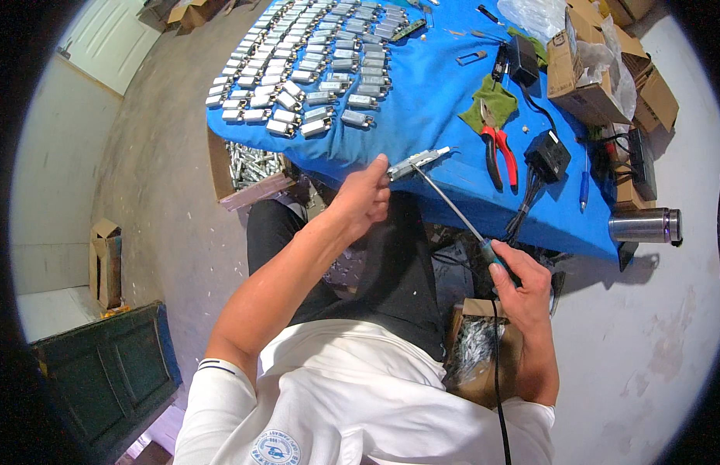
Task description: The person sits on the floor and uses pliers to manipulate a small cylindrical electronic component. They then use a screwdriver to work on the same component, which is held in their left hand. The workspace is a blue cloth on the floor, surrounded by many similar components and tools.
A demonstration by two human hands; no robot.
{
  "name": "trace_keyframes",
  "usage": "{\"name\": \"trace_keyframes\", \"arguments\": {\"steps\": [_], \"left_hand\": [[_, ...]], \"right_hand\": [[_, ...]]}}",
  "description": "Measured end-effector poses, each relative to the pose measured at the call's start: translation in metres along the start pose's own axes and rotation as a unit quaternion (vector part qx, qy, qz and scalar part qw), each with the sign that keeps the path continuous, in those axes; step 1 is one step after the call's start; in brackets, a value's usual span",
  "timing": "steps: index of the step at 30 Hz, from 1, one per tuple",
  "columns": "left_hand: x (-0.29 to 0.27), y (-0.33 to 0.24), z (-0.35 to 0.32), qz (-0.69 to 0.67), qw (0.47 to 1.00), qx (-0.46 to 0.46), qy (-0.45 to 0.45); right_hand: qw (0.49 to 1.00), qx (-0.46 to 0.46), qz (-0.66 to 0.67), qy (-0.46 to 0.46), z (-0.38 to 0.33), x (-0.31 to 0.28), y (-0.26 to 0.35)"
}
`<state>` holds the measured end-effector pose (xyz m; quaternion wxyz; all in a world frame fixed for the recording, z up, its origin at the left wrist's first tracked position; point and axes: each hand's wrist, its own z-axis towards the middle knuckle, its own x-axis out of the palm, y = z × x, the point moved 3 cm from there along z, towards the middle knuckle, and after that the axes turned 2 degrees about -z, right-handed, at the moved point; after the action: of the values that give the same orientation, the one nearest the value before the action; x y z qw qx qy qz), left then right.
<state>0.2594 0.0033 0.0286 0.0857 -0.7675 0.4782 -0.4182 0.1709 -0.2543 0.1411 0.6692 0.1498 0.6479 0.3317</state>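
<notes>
My left hand (pixel 366 195) is closed on one end of a slim grey-and-white metal part (pixel 418 163), held over the front edge of the blue-covered table. A short thin tip sticks out from the part's far end. In my right hand (pixel 525 280) is a screwdriver (pixel 457 211) with a long thin shaft and a blue-green handle. Its tip meets the side of the part. A black cord (pixel 497 364) hangs below my right hand; whether it joins the tool I cannot tell.
Rows of small silver metal blocks (pixel 321 98) cover the table's left side. Red-handled pliers (pixel 499 147), a black adapter (pixel 547 155) and a blue pen (pixel 584 190) lie right. A steel flask (pixel 645 225) lies at the right edge. Below stands a box of metal parts (pixel 251 167).
</notes>
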Motion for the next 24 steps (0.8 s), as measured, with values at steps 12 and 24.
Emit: {"name": "trace_keyframes", "arguments": {"steps": [12, 24], "left_hand": [[0.0, -0.001, -0.001, -0.013, 1.0, -0.006, 0.008], [0.003, -0.002, -0.003, 0.022, 1.0, 0.006, 0.002]], "right_hand": [[0.988, -0.064, -0.142, -0.019, 0.004, -0.007, 0.02], [0.92, -0.177, -0.347, 0.041, 0.028, -0.022, 0.069]]}}
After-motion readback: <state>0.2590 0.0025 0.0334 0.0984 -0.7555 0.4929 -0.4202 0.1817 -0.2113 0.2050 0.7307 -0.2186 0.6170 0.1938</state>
